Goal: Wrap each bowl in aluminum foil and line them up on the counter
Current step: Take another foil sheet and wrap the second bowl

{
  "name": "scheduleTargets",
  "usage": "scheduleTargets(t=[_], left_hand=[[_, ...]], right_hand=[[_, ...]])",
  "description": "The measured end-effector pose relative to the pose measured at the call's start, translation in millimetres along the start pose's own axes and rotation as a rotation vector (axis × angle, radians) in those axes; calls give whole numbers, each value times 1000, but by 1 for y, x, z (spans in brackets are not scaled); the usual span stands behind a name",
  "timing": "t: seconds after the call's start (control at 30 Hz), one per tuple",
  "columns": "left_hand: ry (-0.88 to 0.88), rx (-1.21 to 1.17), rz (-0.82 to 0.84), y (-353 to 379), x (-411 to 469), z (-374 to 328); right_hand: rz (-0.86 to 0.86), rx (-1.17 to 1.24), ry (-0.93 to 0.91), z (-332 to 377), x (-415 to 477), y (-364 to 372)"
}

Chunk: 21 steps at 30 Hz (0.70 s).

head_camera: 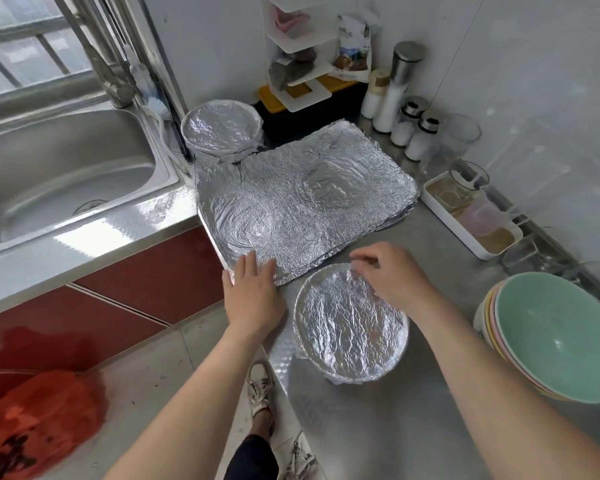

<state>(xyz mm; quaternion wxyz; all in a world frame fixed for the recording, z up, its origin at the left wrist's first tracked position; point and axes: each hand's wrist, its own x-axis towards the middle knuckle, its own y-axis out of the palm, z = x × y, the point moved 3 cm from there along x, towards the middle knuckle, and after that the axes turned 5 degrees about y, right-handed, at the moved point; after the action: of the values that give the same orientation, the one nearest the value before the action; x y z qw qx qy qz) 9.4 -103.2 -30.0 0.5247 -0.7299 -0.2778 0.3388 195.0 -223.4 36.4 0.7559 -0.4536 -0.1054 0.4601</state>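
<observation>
A foil-wrapped bowl (350,327) stands on the steel counter in front of me. My right hand (392,275) hovers at its far rim, fingers loosely curved, and I cannot tell whether they pinch the foil. My left hand (253,289) lies flat with straight fingers on the near corner of a stack of crumpled foil sheets (305,199). A second foil-wrapped bowl (220,128) sits at the back beside the sink. At the right edge, a stack of unwrapped bowls (561,341) has a green one on top.
A steel sink (59,168) with a tap is on the left. Salt shakers and jars (406,112), a white shelf rack (298,53) and a white tray (471,209) with glasses line the back wall and right side. An orange bag (39,420) lies on the floor.
</observation>
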Motion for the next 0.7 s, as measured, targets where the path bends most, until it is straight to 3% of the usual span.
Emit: scheduleTargets(t=[0.1, 0.23, 0.43, 0.7], left_hand=[[105, 108, 45, 3, 15, -2], [153, 111, 123, 11, 22, 2], [218, 51, 124, 11, 5, -7], [274, -58, 218, 16, -19, -8]], right_hand=[[145, -149, -48, 13, 10, 5], [209, -239, -63, 16, 18, 4], [189, -222, -40, 1, 15, 6], [46, 32, 100, -27, -12, -23]])
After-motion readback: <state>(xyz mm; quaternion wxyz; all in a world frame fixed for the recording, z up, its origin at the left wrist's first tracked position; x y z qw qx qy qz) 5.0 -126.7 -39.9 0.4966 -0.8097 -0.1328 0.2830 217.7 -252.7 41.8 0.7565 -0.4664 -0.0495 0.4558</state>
